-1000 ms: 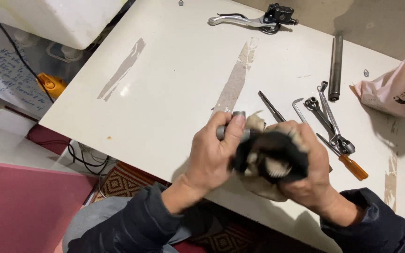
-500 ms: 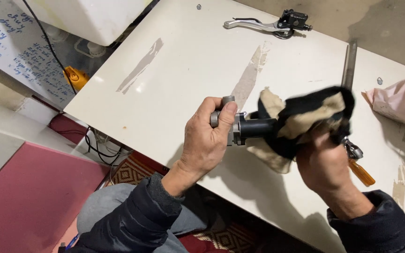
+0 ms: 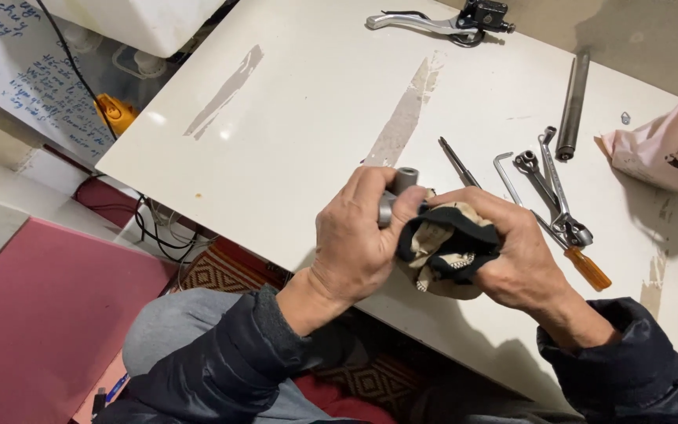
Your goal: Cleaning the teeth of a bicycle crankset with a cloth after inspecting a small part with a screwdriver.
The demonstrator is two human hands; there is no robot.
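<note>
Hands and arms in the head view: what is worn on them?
Both hands are bare: no gloves or rings show on the left hand or the right hand. Each arm wears a dark, padded jacket sleeve ending at the wrist.

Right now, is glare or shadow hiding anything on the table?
Head view: sharp, evenly lit. Mild sheen on the white table, nothing washed out. The hands cast a soft shadow below the cloth; the pink bag shades its left side. The tools read clearly.

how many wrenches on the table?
2, as far as I can tell. Both lie crossed right of the right hand: one ring-ended wrench and one longer wrench over it. Their lower ends overlap, so a third could be hidden there.
</note>
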